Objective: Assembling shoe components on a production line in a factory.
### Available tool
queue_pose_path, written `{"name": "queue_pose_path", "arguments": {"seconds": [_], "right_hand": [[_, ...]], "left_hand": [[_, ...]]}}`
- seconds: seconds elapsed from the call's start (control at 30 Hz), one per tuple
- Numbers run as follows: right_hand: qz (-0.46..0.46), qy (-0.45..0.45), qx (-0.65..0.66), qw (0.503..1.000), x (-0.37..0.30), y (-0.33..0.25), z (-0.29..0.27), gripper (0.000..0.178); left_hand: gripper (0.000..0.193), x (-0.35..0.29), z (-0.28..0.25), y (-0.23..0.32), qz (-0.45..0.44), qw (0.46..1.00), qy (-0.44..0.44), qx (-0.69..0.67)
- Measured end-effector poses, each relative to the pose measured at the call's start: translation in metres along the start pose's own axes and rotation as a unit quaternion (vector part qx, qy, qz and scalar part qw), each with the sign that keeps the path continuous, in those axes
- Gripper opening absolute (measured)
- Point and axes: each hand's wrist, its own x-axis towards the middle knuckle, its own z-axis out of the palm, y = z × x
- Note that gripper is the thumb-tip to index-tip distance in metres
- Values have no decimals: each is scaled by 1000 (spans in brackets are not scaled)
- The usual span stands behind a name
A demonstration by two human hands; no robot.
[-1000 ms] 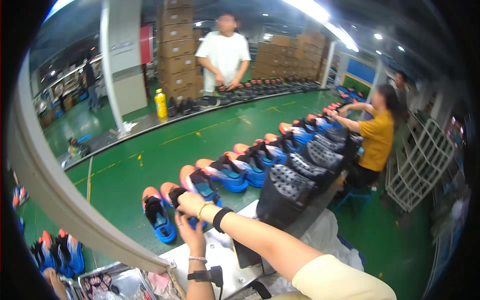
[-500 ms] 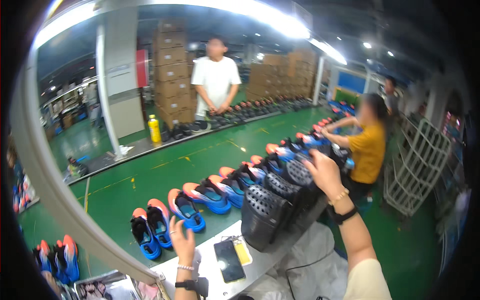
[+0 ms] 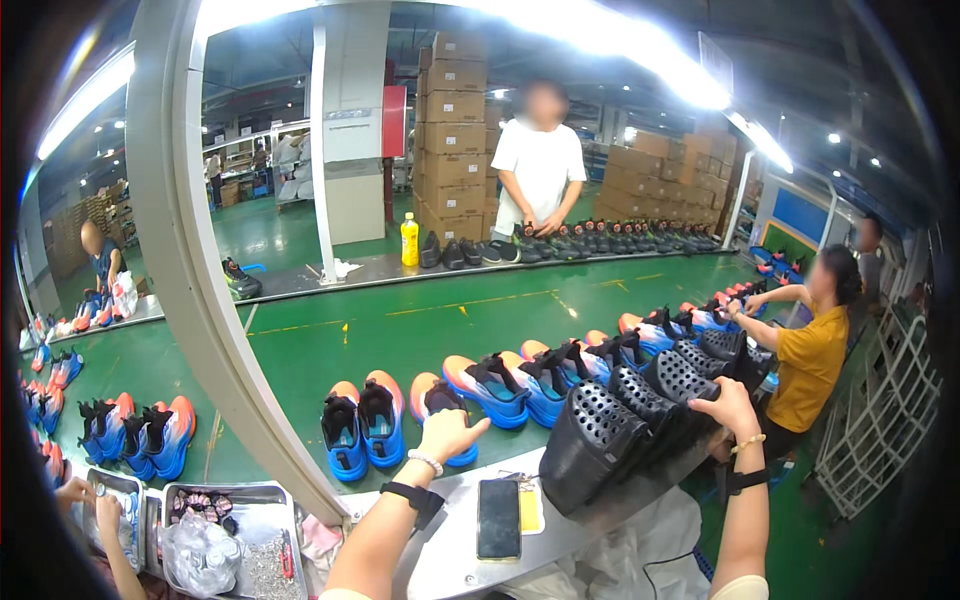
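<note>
- My left hand (image 3: 447, 432) reaches forward over a single shoe (image 3: 440, 402) on the green conveyor belt (image 3: 400, 330); the fingers are loosely spread, the forefinger stretched to the right, and the grip has hold of nothing, though the hand rests on or just above the shoe's heel.
- That shoe is a sports shoe with an orange toe fading to blue at the sole and a black collar and tongue; my hand covers most of its rear.
- Just to its left stands a matching pair of shoes (image 3: 362, 428), upright, toes pointing away from me.
- My right hand (image 3: 728, 408) lies on the black perforated moulds (image 3: 640, 420), palm down, fingers curled over the top edge of one; I cannot tell how firmly the grip closes on it.
- The moulds are black, shoe-shaped shells dotted with round holes, leaning one against the next in a row at the belt's near edge.
- A dark phone (image 3: 498, 518) lies flat on the grey counter (image 3: 450, 560) between my forearms, a yellow card just beside it.
- At lower left, a metal tray (image 3: 262, 500) holds a crumpled clear plastic bag (image 3: 200, 555) and small loose parts too fine to make out.
</note>
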Motion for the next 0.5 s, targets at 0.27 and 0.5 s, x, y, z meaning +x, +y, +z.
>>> {"name": "queue_pose_path", "arguments": {"seconds": [0.27,0.5], "right_hand": [[-4,8,12,1000,7,-10,-2,69],[-46,80,125,988,-26,-89,-68,56]], "left_hand": [[58,17,37,-8,-53,977,198,-53],[32,-13,29,-8,-32,920,260,-291]]}}
